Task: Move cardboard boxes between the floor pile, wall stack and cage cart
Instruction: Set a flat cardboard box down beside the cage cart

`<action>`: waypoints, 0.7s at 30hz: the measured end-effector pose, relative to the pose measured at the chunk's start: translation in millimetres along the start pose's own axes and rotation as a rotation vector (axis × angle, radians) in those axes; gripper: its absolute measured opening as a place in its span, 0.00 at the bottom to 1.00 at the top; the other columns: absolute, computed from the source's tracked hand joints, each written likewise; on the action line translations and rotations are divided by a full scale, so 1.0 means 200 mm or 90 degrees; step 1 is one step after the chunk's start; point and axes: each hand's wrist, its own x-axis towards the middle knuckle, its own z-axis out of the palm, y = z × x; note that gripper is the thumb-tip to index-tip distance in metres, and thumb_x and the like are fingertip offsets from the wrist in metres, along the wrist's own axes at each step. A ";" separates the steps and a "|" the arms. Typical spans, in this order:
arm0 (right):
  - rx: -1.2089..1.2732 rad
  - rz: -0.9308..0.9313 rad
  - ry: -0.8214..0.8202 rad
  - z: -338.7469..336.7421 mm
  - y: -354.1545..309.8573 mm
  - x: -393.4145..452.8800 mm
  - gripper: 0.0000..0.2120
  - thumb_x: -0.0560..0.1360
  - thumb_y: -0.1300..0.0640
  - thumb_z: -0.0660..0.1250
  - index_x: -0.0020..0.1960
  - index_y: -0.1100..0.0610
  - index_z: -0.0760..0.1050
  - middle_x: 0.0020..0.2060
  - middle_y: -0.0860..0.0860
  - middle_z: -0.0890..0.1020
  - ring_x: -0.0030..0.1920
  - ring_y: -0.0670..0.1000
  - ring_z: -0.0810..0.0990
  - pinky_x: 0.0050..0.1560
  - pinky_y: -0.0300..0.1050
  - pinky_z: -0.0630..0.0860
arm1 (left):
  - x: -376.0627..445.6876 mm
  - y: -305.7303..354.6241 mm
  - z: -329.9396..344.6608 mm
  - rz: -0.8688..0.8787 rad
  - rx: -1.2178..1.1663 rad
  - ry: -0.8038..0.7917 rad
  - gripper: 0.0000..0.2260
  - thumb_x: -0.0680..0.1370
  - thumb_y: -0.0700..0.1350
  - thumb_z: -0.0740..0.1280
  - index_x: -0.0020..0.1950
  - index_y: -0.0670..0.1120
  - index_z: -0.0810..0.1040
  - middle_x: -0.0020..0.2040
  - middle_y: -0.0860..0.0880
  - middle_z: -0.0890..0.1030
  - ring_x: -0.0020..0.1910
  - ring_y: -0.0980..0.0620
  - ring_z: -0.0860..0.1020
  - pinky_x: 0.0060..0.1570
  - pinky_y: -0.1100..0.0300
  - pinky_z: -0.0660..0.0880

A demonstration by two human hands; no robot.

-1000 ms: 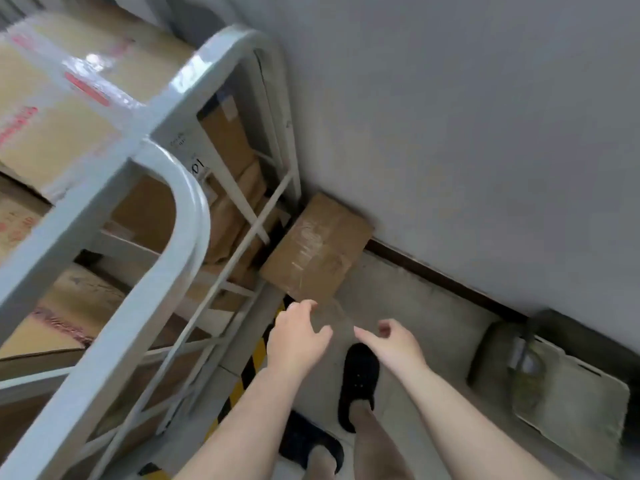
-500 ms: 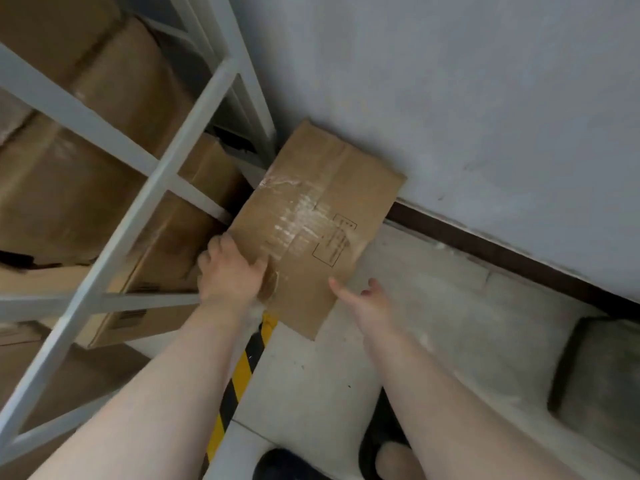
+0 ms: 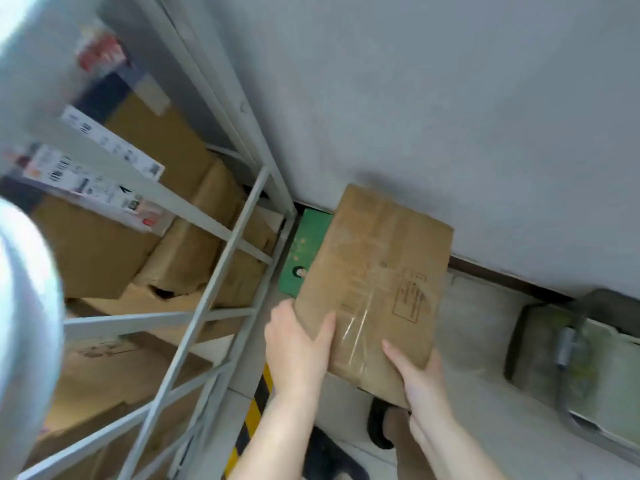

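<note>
Both hands now on the cardboard box: a second ago they were only reaching for it, half a second ago the left had just landed. The left hand grips the near-left corner, thumb on top and fingers curled under the edge; the right hand clamps the near-right corner, thumb flat on the top face. The box sits against the wall, just right of the cage cart, and its near end looks tipped up, so I'd judge the lift has started. A green panel has come into view left of the box, between it and the cart. The fingers under the box are hidden; I can't tell whether the far edge is on the floor. The cart's top rail is a blur, and its box labels are unreadable. Right of the box, a grey-green object is cut off and unidentifiable.
</note>
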 end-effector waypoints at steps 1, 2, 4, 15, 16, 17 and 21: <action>-0.008 -0.009 0.001 -0.07 -0.07 -0.16 0.42 0.60 0.50 0.80 0.69 0.51 0.67 0.57 0.49 0.80 0.56 0.52 0.79 0.57 0.52 0.76 | -0.14 0.07 -0.10 -0.005 0.007 -0.004 0.27 0.73 0.58 0.68 0.66 0.47 0.68 0.59 0.50 0.74 0.61 0.49 0.71 0.58 0.53 0.73; -0.018 -0.024 -0.008 -0.13 -0.14 -0.31 0.41 0.59 0.51 0.80 0.68 0.51 0.68 0.56 0.49 0.80 0.55 0.53 0.80 0.58 0.53 0.76 | -0.27 0.13 -0.19 -0.007 0.020 -0.007 0.26 0.74 0.58 0.67 0.67 0.48 0.67 0.60 0.51 0.72 0.62 0.50 0.70 0.58 0.55 0.72; -0.051 -0.072 -0.031 -0.22 -0.28 -0.60 0.39 0.60 0.52 0.79 0.68 0.51 0.68 0.56 0.49 0.80 0.55 0.52 0.79 0.58 0.53 0.76 | -0.51 0.24 -0.38 -0.005 0.027 0.003 0.26 0.75 0.58 0.66 0.67 0.47 0.66 0.62 0.50 0.70 0.63 0.50 0.68 0.58 0.57 0.69; -0.009 -0.320 -0.060 -0.42 -0.62 -1.53 0.27 0.64 0.58 0.77 0.61 0.51 0.73 0.53 0.50 0.82 0.55 0.53 0.80 0.60 0.54 0.75 | -1.24 0.43 -1.14 0.203 -0.121 0.095 0.23 0.75 0.53 0.68 0.65 0.46 0.65 0.59 0.51 0.69 0.62 0.52 0.66 0.54 0.65 0.65; 0.002 -0.341 -0.062 -0.41 -0.64 -1.59 0.27 0.64 0.58 0.77 0.60 0.51 0.73 0.53 0.50 0.82 0.55 0.53 0.80 0.61 0.55 0.75 | -1.26 0.43 -1.19 0.216 -0.138 0.107 0.23 0.75 0.52 0.68 0.65 0.46 0.65 0.59 0.51 0.68 0.62 0.52 0.66 0.56 0.64 0.66; 0.007 -0.361 -0.069 -0.39 -0.66 -1.65 0.27 0.64 0.58 0.77 0.60 0.51 0.73 0.52 0.49 0.82 0.54 0.53 0.80 0.61 0.56 0.75 | -1.28 0.44 -1.24 0.223 -0.157 0.121 0.23 0.74 0.52 0.68 0.65 0.46 0.65 0.58 0.52 0.68 0.62 0.52 0.66 0.59 0.61 0.67; -0.007 -0.435 -0.149 -0.26 -0.79 -1.88 0.28 0.64 0.56 0.77 0.62 0.50 0.72 0.53 0.48 0.81 0.54 0.51 0.80 0.56 0.52 0.77 | -1.34 0.44 -1.49 0.242 -0.247 0.191 0.23 0.74 0.50 0.69 0.64 0.46 0.66 0.56 0.53 0.68 0.61 0.53 0.67 0.61 0.56 0.70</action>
